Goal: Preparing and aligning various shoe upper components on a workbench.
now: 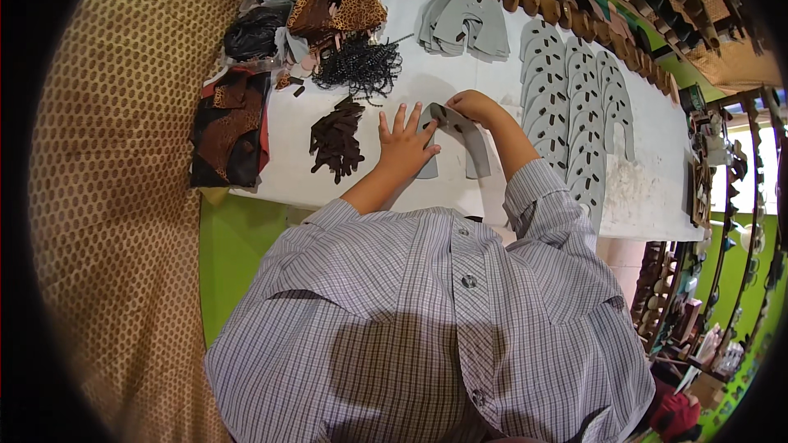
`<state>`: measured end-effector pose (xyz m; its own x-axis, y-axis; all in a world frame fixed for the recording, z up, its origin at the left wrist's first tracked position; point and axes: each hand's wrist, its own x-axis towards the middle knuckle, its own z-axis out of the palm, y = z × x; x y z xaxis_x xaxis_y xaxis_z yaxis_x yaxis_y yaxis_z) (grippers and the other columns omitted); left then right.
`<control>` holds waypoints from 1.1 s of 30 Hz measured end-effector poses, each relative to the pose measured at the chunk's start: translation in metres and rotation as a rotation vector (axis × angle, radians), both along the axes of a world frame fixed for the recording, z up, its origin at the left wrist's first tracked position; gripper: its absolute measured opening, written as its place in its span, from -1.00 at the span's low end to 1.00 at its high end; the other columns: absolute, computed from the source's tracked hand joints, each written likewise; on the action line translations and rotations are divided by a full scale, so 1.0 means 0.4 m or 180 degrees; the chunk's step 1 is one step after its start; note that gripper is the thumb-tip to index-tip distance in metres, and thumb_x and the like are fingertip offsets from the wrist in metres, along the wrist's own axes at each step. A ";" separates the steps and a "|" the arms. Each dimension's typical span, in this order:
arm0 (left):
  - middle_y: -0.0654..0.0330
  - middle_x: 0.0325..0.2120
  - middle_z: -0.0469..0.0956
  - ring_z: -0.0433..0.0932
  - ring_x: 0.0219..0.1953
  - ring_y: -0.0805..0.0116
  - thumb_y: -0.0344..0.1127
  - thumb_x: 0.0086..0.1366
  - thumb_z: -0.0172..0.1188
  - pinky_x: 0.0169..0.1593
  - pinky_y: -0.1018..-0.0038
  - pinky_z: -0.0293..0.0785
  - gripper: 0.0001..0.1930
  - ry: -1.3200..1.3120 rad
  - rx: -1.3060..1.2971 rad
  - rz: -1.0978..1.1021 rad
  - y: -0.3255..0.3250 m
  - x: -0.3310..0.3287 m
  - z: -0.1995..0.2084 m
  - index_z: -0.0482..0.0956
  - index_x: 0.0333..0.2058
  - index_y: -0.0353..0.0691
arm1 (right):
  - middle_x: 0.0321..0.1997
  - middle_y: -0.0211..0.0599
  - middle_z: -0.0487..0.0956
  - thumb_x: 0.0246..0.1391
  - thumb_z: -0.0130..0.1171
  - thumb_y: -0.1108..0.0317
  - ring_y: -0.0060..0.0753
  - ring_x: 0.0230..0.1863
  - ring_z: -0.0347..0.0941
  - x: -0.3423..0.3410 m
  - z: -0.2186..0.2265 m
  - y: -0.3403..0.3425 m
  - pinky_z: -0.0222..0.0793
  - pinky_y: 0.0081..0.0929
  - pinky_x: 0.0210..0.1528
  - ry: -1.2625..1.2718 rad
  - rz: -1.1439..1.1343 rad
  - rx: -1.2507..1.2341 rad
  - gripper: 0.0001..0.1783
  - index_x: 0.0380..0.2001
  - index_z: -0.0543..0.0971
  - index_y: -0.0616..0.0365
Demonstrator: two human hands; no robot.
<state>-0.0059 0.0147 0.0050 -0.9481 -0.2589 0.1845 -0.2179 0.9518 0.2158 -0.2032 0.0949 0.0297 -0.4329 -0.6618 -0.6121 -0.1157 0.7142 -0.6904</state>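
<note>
My left hand (400, 144) lies with fingers spread on the left arm of a grey, arch-shaped flat piece (474, 148) on the white table. Its fingertips are beside small dark tabs near the top of the arch. My right hand (476, 108) is closed, thumb and fingers pinched at the arch's upper edge by those tabs. What is between the fingertips is hidden. To the left of my left hand sits a pile of dark brown short strips (336, 141). Overlapping rows of similar grey arches (545, 107) with dark tabs lie to the right.
A stack of grey arches (466, 23) lies at the back. Black stringy trim (358, 66), leopard-print pieces (336, 5) and a black bag (256, 31) crowd the back left. Brown shoe forms (533, 2) line the far edge. Dark-and-red material (230, 127) lies at the left edge.
</note>
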 end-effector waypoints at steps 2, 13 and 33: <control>0.12 0.23 0.05 -0.09 0.28 0.00 0.13 0.10 0.08 0.16 -0.27 -0.38 -0.48 -0.0013 0.0027 0.0031 0.002 0.001 -0.003 0.37 0.06 0.23 | -0.54 -0.31 0.56 -0.12 0.09 0.33 -0.37 -0.56 0.43 -0.006 -0.005 -0.010 0.35 -0.45 -0.45 0.0452 0.0439 0.0052 -0.82 -0.47 0.64 0.10; 0.11 0.24 0.03 -0.12 0.29 0.00 0.09 0.09 0.11 0.17 -0.23 -0.43 -0.67 0.0072 0.0353 0.0088 0.000 0.006 -0.017 0.59 -0.35 0.00 | -0.52 -0.23 0.57 -0.16 0.17 0.24 -0.32 -0.49 0.47 0.020 -0.009 -0.018 0.36 -0.44 -0.37 0.1799 0.1574 -0.0261 -0.80 -0.49 0.61 0.12; 0.02 0.25 -0.01 -0.13 0.30 0.00 0.20 0.16 -0.06 0.22 -0.13 -0.48 -0.37 0.0031 0.0124 0.0219 0.002 0.014 -0.019 0.23 0.17 0.09 | -0.46 -0.17 0.55 -0.10 0.06 0.31 -0.21 -0.45 0.44 0.016 0.005 -0.006 0.33 -0.36 -0.34 0.1733 0.1781 -0.0610 -0.79 -0.41 0.57 0.17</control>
